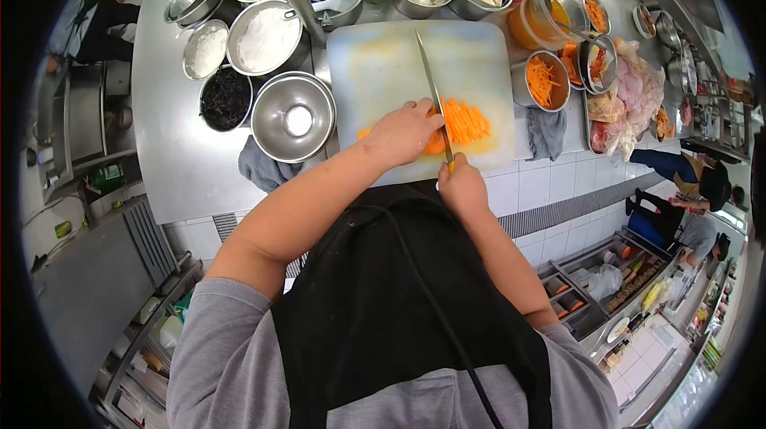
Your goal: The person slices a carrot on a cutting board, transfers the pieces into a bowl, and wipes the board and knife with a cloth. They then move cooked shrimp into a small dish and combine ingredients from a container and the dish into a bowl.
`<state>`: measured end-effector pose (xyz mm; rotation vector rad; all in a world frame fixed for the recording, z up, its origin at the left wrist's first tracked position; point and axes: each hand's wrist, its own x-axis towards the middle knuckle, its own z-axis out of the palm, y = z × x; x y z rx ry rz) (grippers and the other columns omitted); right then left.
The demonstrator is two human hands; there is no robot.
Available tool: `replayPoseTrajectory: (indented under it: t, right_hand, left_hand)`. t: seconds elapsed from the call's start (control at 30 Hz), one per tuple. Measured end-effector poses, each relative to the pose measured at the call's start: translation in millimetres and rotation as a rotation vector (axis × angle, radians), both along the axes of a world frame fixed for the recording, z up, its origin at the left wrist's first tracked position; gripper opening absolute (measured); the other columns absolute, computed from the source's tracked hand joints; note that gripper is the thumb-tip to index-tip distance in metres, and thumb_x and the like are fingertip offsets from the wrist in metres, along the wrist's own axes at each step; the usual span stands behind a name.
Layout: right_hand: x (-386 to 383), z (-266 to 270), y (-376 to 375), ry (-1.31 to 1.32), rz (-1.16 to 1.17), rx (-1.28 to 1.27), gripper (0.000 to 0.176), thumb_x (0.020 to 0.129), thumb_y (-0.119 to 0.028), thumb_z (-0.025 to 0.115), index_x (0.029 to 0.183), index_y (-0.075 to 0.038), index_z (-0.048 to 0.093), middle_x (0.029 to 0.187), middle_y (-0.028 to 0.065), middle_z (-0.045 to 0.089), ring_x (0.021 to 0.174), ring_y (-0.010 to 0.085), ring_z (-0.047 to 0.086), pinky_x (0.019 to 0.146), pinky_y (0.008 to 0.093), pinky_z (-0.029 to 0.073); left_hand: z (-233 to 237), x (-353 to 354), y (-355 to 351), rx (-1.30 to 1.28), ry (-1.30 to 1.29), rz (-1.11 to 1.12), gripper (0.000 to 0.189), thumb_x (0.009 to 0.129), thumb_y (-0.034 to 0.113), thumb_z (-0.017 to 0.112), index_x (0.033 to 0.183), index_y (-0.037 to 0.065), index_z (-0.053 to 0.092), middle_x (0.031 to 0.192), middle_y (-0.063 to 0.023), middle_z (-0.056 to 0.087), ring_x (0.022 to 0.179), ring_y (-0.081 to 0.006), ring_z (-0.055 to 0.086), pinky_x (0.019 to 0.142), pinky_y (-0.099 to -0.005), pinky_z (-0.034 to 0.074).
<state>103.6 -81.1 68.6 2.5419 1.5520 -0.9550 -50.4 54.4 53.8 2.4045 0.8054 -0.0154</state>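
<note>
My right hand [463, 186] is closed round the yellowish handle of a long kitchen knife [432, 78]. The blade points away from me across a white cutting board [375, 58], its edge among the orange carrot. My left hand [405, 131] has its fingers bent over carrot slices [435, 142] just left of the blade, pressing them to the board. To the right of the blade lies a pile of carrot strips [467, 122]. A few orange bits show by my left wrist.
Left of the board stand a steel bowl [271, 118], a bowl of white powder [270, 37] and a bowl of dark shreds [226, 100]. To the right are a pot of carrot strips [542, 80], a grey cloth [546, 132] and a tray of raw poultry [626, 102]. People stand far right.
</note>
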Motion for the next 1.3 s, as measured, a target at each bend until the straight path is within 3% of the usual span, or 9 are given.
replayPoseTrajectory:
  t: [0.2, 0.33, 0.5, 0.67, 0.8, 1.1, 1.17, 1.3]
  right_hand:
    - [5, 32, -1, 0.022, 0.025, -0.032, 0.033, 0.105, -0.029, 0.061, 0.111, 0.004, 0.061, 0.094, 0.0354, 0.073, 0.091, 0.0546, 0.073, 0.085, 0.0634, 0.058]
    - [1, -13, -7, 0.017, -0.023, 0.018, 0.034, 0.105, -0.029, 0.061, 0.113, 0.004, 0.061, 0.095, 0.0353, 0.074, 0.093, 0.0546, 0.073, 0.085, 0.0634, 0.058]
    - [1, 29, 0, 0.027, 0.022, -0.051, 0.035, 0.106, -0.030, 0.059, 0.113, 0.005, 0.061, 0.094, 0.0358, 0.073, 0.092, 0.0556, 0.072, 0.085, 0.0640, 0.057]
    - [-2, -12, 4, 0.028, -0.008, 0.041, 0.035, 0.105, -0.030, 0.059, 0.112, 0.004, 0.061, 0.095, 0.0367, 0.073, 0.093, 0.0557, 0.072, 0.085, 0.0643, 0.057]
    - [-2, 26, 0, 0.034, 0.015, -0.008, 0.034, 0.104, -0.029, 0.060, 0.112, 0.003, 0.060, 0.093, 0.0367, 0.073, 0.092, 0.0556, 0.072, 0.084, 0.0647, 0.057]
    - [-7, -15, 6, 0.009, -0.004, 0.074, 0.033, 0.103, -0.029, 0.063, 0.109, 0.003, 0.062, 0.091, 0.0351, 0.073, 0.091, 0.0551, 0.072, 0.083, 0.0636, 0.058]
    - [-4, -3, 8, 0.005, 0.003, 0.068, 0.033, 0.103, -0.029, 0.063, 0.109, 0.003, 0.062, 0.091, 0.0350, 0.073, 0.091, 0.0551, 0.072, 0.082, 0.0635, 0.058]
    - [-1, 31, 9, 0.015, 0.042, 0.053, 0.034, 0.104, -0.030, 0.064, 0.108, 0.004, 0.063, 0.091, 0.0357, 0.073, 0.090, 0.0552, 0.072, 0.083, 0.0631, 0.058]
  left_hand:
    - [-3, -3, -1, 0.013, 0.010, -0.006, 0.042, 0.096, 0.016, 0.074, 0.136, 0.011, 0.063, 0.136, -0.0163, 0.058, 0.119, -0.0385, 0.067, 0.102, -0.0473, 0.059]
    - [-5, -4, -2, -0.019, -0.027, 0.014, 0.044, 0.096, 0.017, 0.074, 0.138, 0.012, 0.062, 0.137, -0.0167, 0.058, 0.121, -0.0386, 0.067, 0.102, -0.0476, 0.059]
    - [-3, -7, -5, -0.005, -0.054, 0.033, 0.034, 0.098, 0.014, 0.069, 0.131, 0.008, 0.066, 0.131, -0.0164, 0.059, 0.122, -0.0369, 0.066, 0.100, -0.0469, 0.060]
    - [-7, -8, -5, 0.004, -0.111, 0.055, 0.033, 0.097, 0.015, 0.070, 0.129, 0.008, 0.066, 0.131, -0.0179, 0.058, 0.120, -0.0370, 0.066, 0.099, -0.0471, 0.060]
    - [-9, -9, -4, 0.002, -0.078, 0.049, 0.034, 0.097, 0.015, 0.071, 0.130, 0.008, 0.066, 0.132, -0.0181, 0.058, 0.120, -0.0373, 0.066, 0.099, -0.0469, 0.060]
    - [-5, -15, -4, -0.077, -0.167, 0.098, 0.039, 0.093, 0.016, 0.076, 0.131, 0.009, 0.066, 0.135, -0.0186, 0.057, 0.124, -0.0393, 0.064, 0.105, -0.0472, 0.058]
    - [-2, -20, -7, -0.080, -0.159, 0.134, 0.044, 0.095, 0.016, 0.077, 0.136, 0.011, 0.065, 0.143, -0.0174, 0.055, 0.129, -0.0407, 0.062, 0.108, -0.0477, 0.056]
    - [-11, -21, -10, -0.062, -0.171, 0.126, 0.044, 0.094, 0.015, 0.078, 0.135, 0.009, 0.065, 0.142, -0.0173, 0.055, 0.128, -0.0407, 0.062, 0.109, -0.0482, 0.055]
